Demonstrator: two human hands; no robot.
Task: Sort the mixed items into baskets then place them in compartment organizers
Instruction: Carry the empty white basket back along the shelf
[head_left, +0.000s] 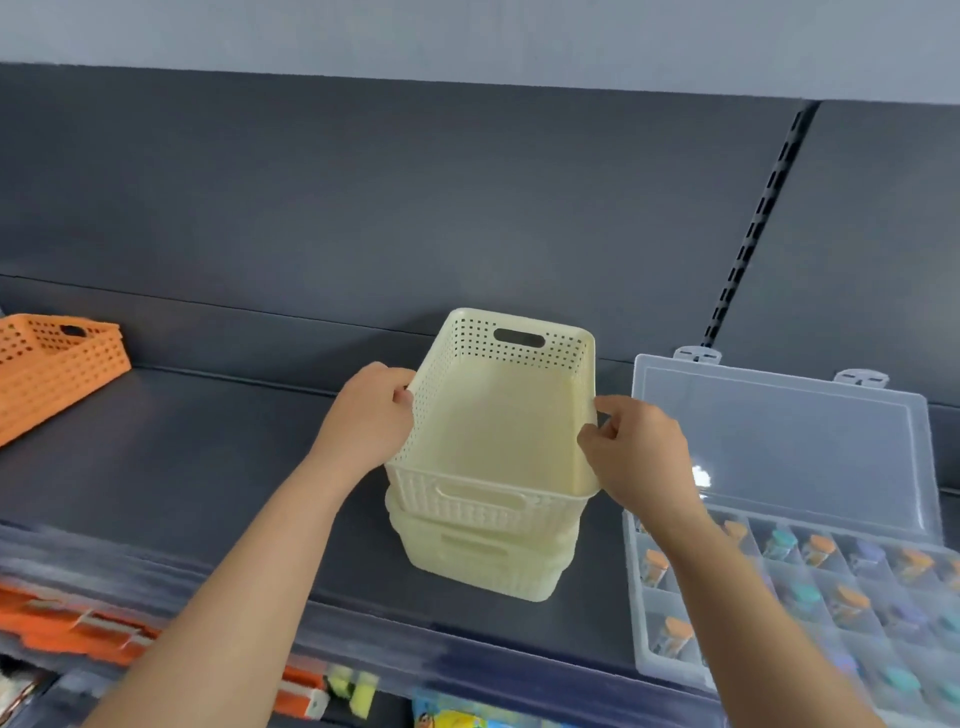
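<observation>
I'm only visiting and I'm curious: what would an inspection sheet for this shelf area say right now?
Surface: dark shelf carrying baskets and an organizer.
Job's things: top cream basket, nothing visible inside, tilted above the lower cream baskets; orange baskets at far left; clear organizer at right, lid open, capped bottles in its compartments.
Clutter: blurred orange and yellow items on the level below.
Hands: left hand and right hand each grip a side rim of the top cream basket, fingers curled.
Cables: nothing seen.
Surroundings: dark back panel, slotted rail.
</observation>
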